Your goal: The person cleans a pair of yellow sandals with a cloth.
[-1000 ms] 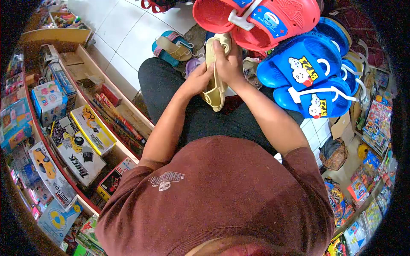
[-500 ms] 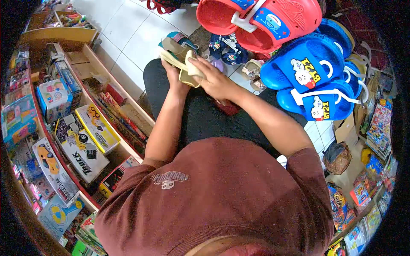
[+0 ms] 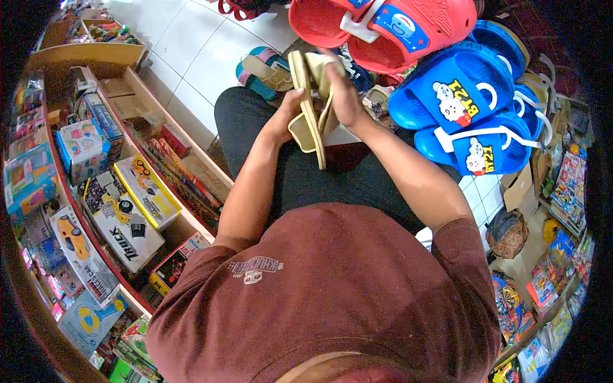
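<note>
Toy boxes on shelf at far left, untouched. Left hand grips heel end of pair of beige sandals, held upright on edge over the lap. Right hand closed around the straps from the other side. Judged step: pairing or inspecting; next likely needs steady two-handed alignment. Both forearms raised, elbows bent. Blue slippers hang at right.
</note>
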Available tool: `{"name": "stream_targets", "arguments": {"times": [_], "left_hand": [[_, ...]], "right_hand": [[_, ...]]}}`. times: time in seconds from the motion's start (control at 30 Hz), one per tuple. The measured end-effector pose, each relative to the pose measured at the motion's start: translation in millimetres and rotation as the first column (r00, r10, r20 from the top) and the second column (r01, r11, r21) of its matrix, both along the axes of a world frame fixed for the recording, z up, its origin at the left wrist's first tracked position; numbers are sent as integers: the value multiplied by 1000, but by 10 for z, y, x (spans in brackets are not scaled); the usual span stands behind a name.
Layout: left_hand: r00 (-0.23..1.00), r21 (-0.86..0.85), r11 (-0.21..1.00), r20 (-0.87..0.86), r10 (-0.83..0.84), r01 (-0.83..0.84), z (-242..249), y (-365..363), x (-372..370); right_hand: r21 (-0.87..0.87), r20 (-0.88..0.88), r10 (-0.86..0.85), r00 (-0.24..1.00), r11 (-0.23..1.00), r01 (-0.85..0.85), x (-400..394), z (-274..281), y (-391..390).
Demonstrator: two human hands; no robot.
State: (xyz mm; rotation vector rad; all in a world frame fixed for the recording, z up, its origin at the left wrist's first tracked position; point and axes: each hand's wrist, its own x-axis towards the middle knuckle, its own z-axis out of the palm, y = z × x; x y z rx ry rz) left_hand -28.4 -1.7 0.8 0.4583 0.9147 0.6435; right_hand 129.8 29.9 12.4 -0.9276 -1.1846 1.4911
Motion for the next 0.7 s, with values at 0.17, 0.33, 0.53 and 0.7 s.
{"name": "stream_targets", "arguments": {"times": [0.17,0.33,0.53,0.7], "left_hand": [[884,165,870,20,467,-464,-639,84,-72],[842,-72,851,127,524,-519,-86,96,-127],[945,-10,945,32,326,-326,269,28,135],[978,52,977,-25,209,-207,146,31,173]], "right_hand": [[292,355,96,930,934,-207,0,221,-183],[396,436,144,888,856,-333,92,393,-95],[450,673,-71,736,829,-332,1,252,-285],[432,631,-228,742,897,-92,-12,142,-126]]}}
